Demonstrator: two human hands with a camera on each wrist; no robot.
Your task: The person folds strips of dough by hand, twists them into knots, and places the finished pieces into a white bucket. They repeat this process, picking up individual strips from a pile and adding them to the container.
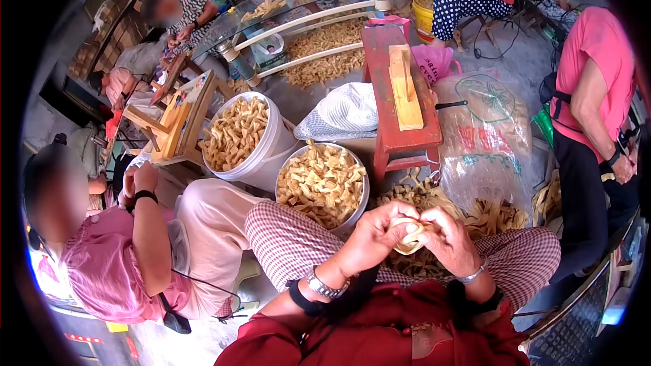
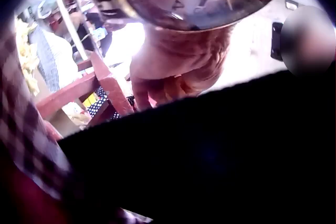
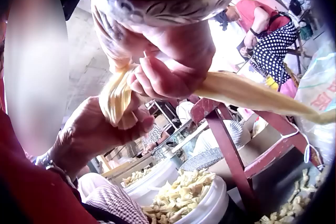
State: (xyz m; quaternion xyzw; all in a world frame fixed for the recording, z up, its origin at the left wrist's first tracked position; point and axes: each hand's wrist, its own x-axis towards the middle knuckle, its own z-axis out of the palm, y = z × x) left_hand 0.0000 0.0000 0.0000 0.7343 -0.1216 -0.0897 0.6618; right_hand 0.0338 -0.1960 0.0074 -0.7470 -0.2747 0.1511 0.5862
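Observation:
Both hands meet above the lap around a pale yellow, folded strip (image 1: pixel 409 236). The left hand (image 1: pixel 369 238), with a watch at its wrist, pinches the strip from one side. On the other side the right hand (image 1: pixel 449 240) has its fingers curled on the same strip. In the right wrist view the strip (image 3: pixel 116 98) is looped between the hands, and a long flat end (image 3: pixel 252 94) runs out past the right hand (image 3: pixel 168 66). The left wrist view shows the left hand (image 2: pixel 181 61) mostly behind the watch and a dark sleeve.
Two white buckets (image 1: pixel 261 163) (image 1: pixel 365 196) of knotted pieces stand ahead to the left. A red bench (image 1: pixel 400 137) bears a wooden block (image 1: pixel 409 112). Loose strips (image 1: pixel 498 220) lie by a plastic sack (image 1: pixel 485 135). People sit at both sides.

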